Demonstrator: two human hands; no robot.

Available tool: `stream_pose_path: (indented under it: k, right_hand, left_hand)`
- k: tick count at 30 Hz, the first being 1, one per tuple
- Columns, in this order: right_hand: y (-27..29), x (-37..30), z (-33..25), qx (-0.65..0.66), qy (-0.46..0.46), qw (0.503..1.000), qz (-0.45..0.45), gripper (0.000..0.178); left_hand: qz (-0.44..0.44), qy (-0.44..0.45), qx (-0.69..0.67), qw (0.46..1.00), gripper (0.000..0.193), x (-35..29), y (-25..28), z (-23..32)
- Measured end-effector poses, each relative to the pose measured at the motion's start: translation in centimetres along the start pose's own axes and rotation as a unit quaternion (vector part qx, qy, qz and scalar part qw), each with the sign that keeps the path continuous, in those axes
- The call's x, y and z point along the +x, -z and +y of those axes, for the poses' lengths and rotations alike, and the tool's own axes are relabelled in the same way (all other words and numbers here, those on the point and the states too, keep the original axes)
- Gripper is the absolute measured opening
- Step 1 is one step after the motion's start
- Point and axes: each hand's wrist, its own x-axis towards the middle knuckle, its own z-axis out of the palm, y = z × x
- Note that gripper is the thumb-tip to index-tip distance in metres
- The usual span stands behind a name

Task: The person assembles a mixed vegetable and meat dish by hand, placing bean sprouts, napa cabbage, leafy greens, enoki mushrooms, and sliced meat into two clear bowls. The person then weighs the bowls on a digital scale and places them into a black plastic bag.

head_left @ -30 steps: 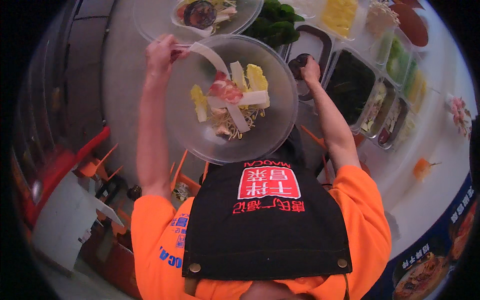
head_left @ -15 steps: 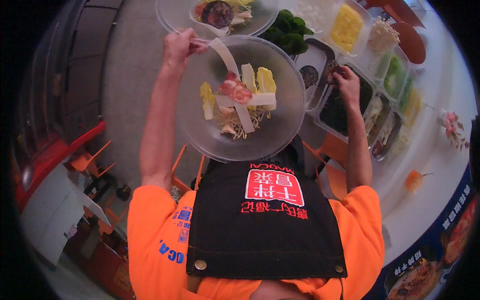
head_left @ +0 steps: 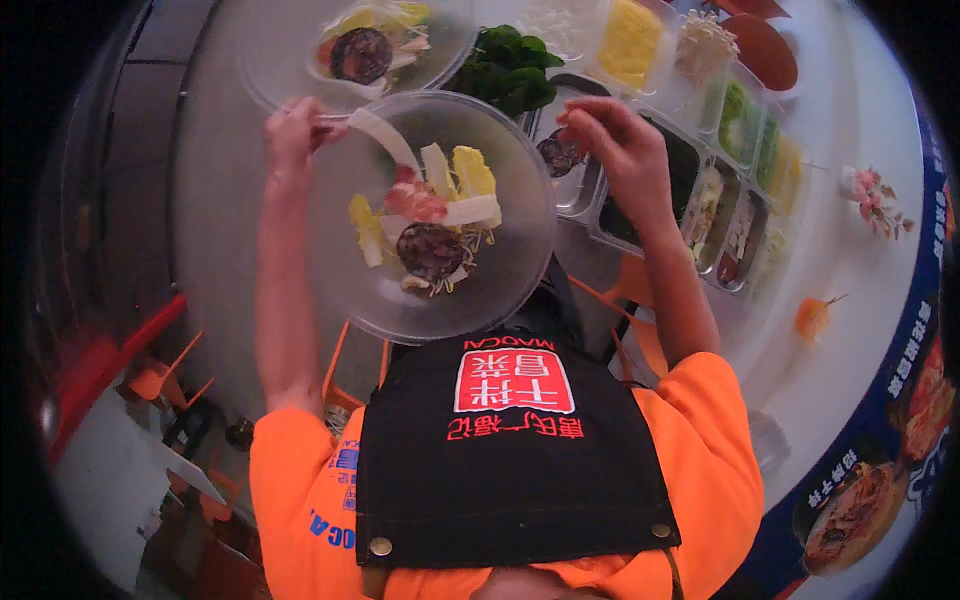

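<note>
- Off to the right runs the pale surface (head_left: pixel 845 255), trays of ingredients crowding it.
- Front and centre, the near bowl (head_left: pixel 355 290), wide and clear, food heaped in its middle.
- Beyond it, the far bowl (head_left: pixel 265 60), with a dark slice (head_left: pixel 361 55) among its own pile.
- Beside the right wrist, dark green food (head_left: pixel 682 160) in its container; just left of it, the metal tray (head_left: pixel 572 195) with another dark round (head_left: pixel 560 153) inside.
- Up between bowls and trays, a heap of green leaves (head_left: pixel 505 70).
- Right hand (head_left: pixel 620 140): over the metal tray, fingers loosely bent, nothing showing in its grasp! Half a second ago it had a dark piece pinched over these trays.
- Left hand (head_left: pixel 290 135): clasped at the near bowl's upper-left edge, on what looks like a clear handle, just as before.
- A long white strip (head_left: pixel 385 135) curves inward beside that grip.
- And here's the change: a dark round slice (head_left: pixel 430 250) now lies on the sprouts, so this bowl has its dark piece, like the far one.
- Just above it, touching or nearly, the pink meat (head_left: pixel 415 195).
</note>
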Motion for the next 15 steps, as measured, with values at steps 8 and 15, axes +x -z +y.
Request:
stream_pose_path:
  k: [8,15]
  right_hand:
    - [5.7,16.4,16.1,-0.363,-0.008,0.931,0.039,0.033]
    - [0.5,28.3,24.4,-0.5,-0.009,0.866,0.002,0.035]
  left_hand:
    - [0.013,-0.015,-0.008,1.0,0.019,0.1,0.7,0.2]
    - [0.079,0.016,0.017,0.997,0.023,-0.9,-1.0,1.7]
